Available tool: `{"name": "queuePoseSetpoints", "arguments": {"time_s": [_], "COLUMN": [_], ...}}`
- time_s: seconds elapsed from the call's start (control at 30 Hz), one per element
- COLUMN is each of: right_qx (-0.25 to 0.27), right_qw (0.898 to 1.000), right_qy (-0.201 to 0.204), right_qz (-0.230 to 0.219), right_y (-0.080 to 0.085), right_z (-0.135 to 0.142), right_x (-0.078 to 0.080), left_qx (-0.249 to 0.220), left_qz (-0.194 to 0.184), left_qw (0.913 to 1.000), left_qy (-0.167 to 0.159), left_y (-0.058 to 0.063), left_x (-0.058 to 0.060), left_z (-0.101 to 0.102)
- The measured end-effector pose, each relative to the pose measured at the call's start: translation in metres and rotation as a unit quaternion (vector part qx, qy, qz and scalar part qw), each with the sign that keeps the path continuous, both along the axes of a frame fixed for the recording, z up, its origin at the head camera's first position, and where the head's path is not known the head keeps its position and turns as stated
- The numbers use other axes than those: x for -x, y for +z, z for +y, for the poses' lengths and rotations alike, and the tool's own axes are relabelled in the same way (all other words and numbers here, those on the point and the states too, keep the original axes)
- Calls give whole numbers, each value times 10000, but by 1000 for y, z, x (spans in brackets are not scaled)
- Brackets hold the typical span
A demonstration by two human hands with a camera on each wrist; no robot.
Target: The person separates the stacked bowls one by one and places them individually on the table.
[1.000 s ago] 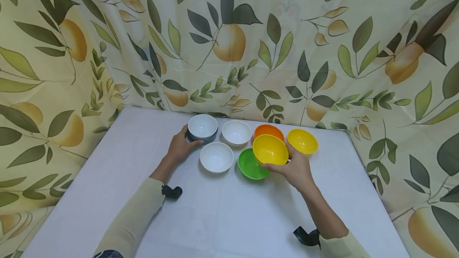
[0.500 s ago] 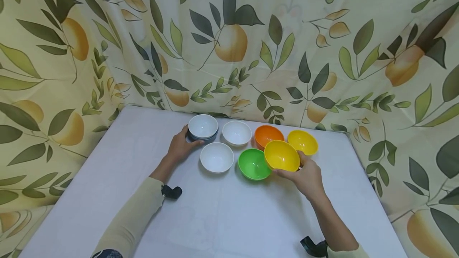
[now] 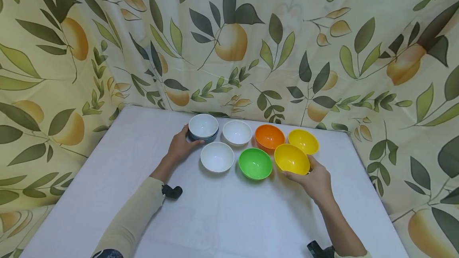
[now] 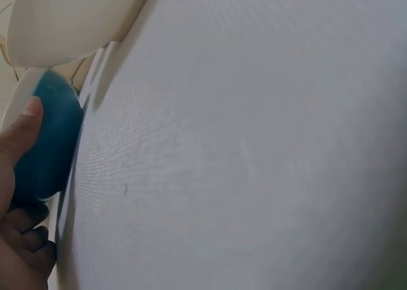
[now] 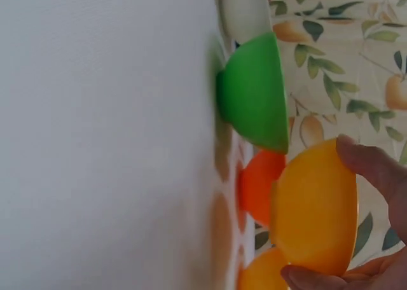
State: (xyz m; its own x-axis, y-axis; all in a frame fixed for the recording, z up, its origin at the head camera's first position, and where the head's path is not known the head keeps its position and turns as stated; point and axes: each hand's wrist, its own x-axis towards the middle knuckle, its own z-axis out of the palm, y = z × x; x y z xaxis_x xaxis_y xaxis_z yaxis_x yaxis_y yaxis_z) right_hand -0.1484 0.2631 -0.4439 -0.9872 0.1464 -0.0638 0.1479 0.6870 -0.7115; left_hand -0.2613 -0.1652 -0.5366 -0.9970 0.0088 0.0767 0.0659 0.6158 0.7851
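Note:
My right hand (image 3: 317, 180) grips a yellow bowl (image 3: 292, 159) by its right side, thumb in front and fingers behind. In the right wrist view that yellow bowl (image 5: 316, 207) is held just off the table. Left of it stands a green bowl (image 3: 255, 164); behind are an orange bowl (image 3: 269, 136) and a second yellow bowl (image 3: 303, 141). At the back left my left hand (image 3: 181, 146) holds a blue bowl (image 3: 206, 140) with a white bowl (image 3: 203, 126) nested in it. The left wrist view shows the thumb against the blue bowl (image 4: 54, 137).
Two more white bowls stand between the hands: a front white bowl (image 3: 217, 157) and a back white bowl (image 3: 237, 132). All rest on a table (image 3: 215, 218) with a white cloth. A leaf-and-fruit patterned curtain (image 3: 229, 79) hangs along the table's back edge.
My right hand has carried the yellow bowl rightward and lower, from over the green bowl to beside it, uncovering the green and orange bowls. The left hand has stayed in place.

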Motion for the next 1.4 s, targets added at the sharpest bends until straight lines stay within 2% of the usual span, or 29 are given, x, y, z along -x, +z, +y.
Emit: {"name": "queuePoseSetpoints", "arguments": {"time_s": [0.27, 0.63, 1.03, 1.4], "right_qx": [75, -71, -214, -195], "right_qw": [9994, 9992, 9988, 9953], "right_qy": [-175, -199, -279, -538], "right_qz": [-289, -338, -339, -786], "right_y": [-15, -28, -27, -16], "right_z": [7, 12, 8, 7], "right_x": [1, -3, -6, -3], "left_qx": [-20, -46, 35, 76], "left_qz": [20, -35, -106, -158], "left_qw": [10000, 10000, 9999, 9998], "left_qy": [12, 52, 27, 24], "left_y": [3, 4, 4, 2], "left_x": [-1, -2, 1, 0], "left_z": [1, 2, 3, 0]}}
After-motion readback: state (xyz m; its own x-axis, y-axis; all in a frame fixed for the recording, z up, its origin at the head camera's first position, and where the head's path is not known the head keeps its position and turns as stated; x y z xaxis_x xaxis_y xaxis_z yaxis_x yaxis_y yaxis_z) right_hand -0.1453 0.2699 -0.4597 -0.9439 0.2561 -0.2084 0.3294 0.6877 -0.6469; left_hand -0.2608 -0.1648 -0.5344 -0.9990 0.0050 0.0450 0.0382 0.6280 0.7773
